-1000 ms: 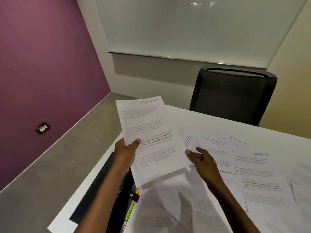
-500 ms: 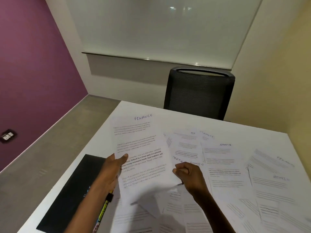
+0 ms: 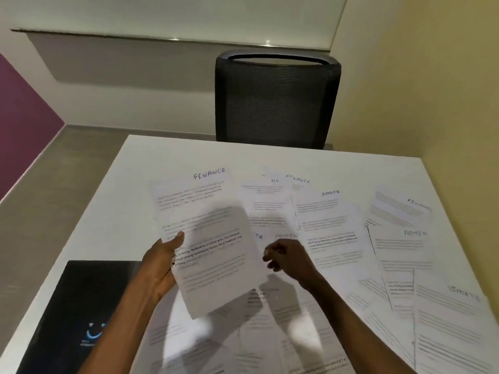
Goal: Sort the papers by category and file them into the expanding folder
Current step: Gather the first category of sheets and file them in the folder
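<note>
My left hand (image 3: 159, 265) grips the left edge of a sheet headed FINANCE (image 3: 205, 233), thumb on top, and holds it tilted above the white table (image 3: 129, 184). Just right of that sheet, my right hand (image 3: 289, 256) hovers with its fingers curled and holds nothing. Several printed sheets lie spread over the table, headed HR (image 3: 266, 201), FINANCE (image 3: 298, 180), SPORTS (image 3: 321, 211) and ADMIN (image 3: 399, 247). The black expanding folder (image 3: 78, 314) lies flat at the table's near left corner, partly behind my left forearm.
A black mesh office chair (image 3: 276, 98) stands at the table's far edge. More sheets overlap along the near and right sides of the table. A purple wall and grey floor lie to the left, a yellow wall to the right.
The view has swung right and down. My left hand keeps hold of the FINANCE sheet. My right hand, open at first, has curled its fingers and sits slightly off the sheet's right edge.
</note>
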Tool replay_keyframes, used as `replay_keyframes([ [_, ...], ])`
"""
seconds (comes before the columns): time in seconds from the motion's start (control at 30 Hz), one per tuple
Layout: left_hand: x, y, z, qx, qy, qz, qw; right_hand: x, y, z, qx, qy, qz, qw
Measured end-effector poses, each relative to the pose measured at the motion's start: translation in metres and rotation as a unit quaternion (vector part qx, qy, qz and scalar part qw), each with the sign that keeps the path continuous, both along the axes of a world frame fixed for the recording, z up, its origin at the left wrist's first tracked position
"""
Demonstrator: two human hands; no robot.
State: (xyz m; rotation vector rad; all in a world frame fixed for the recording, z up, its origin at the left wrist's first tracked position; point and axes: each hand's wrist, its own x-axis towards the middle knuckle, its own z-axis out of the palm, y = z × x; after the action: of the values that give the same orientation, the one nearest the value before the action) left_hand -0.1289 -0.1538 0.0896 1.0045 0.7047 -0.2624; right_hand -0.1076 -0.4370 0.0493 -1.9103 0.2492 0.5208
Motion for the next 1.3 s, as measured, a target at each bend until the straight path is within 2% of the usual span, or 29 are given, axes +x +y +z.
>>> replay_keyframes([
  [0.1, 0.026, -0.005, -0.011, -0.019, 0.011, -0.013, 1.000, 0.057, -0.026, -0.017, -0.113, -0.057, -0.023, 0.992],
  [0.2, 0.049, -0.009, -0.020, -0.021, 0.005, -0.036, 0.999, 0.119, -0.053, -0.031, -0.223, -0.113, -0.037, 0.967],
  [0.33, 0.072, -0.008, -0.030, -0.003, -0.011, -0.068, 0.998, 0.188, -0.080, -0.050, -0.295, -0.139, -0.049, 0.944],
  [0.57, 0.088, -0.013, -0.044, 0.005, -0.014, -0.078, 0.997, 0.251, -0.083, -0.083, -0.433, -0.093, 0.121, 0.888],
  [0.7, 0.088, -0.012, -0.045, 0.010, -0.013, -0.071, 0.997, 0.259, -0.080, -0.093, -0.506, -0.074, 0.143, 0.847],
  [0.77, 0.087, -0.011, -0.045, 0.015, -0.008, -0.066, 0.998, 0.264, -0.078, -0.090, -0.512, -0.055, 0.145, 0.845],
  [0.93, 0.083, -0.009, -0.040, 0.018, -0.009, -0.064, 0.998, 0.269, -0.073, -0.078, -0.477, -0.017, 0.140, 0.867],
  [1.03, 0.077, -0.008, -0.037, 0.010, -0.013, -0.068, 0.998, 0.260, -0.069, -0.068, -0.451, -0.042, 0.121, 0.883],
  [1.17, 0.069, -0.007, -0.030, -0.005, -0.021, -0.055, 0.998, 0.239, -0.065, -0.043, -0.346, -0.092, 0.043, 0.933],
  [1.3, 0.057, -0.008, -0.018, -0.009, -0.035, -0.061, 0.997, 0.217, -0.061, -0.010, -0.270, -0.130, -0.009, 0.954],
])
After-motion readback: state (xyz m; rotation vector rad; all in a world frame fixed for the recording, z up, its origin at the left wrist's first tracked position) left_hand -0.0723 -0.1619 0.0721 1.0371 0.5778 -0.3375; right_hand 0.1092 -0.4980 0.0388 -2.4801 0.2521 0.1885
